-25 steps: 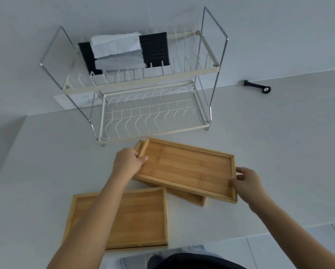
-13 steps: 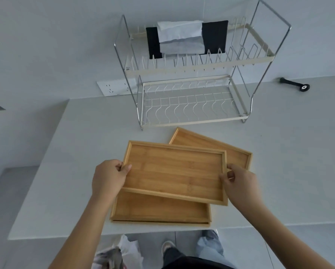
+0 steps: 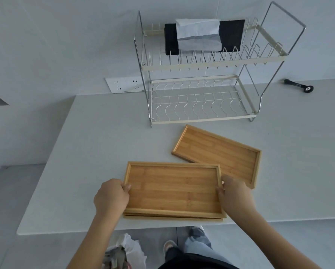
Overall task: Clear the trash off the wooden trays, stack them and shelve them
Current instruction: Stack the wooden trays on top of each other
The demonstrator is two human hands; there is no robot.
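Now both hands, left hand point(image 3: 110, 197), right hand point(image 3: 233, 195), clamped on empty bamboo top tray point(image 3: 172, 188).

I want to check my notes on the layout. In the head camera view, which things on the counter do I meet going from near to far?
Stacked trays held by left hand and right hand → single tray → rack → black tool.

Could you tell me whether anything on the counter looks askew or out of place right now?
One rectangular wooden tray lies apart, angled across the white counter, unlike the stacked wooden trays held at both short ends by the left hand and right hand. A small black tool lies alone by the wall.
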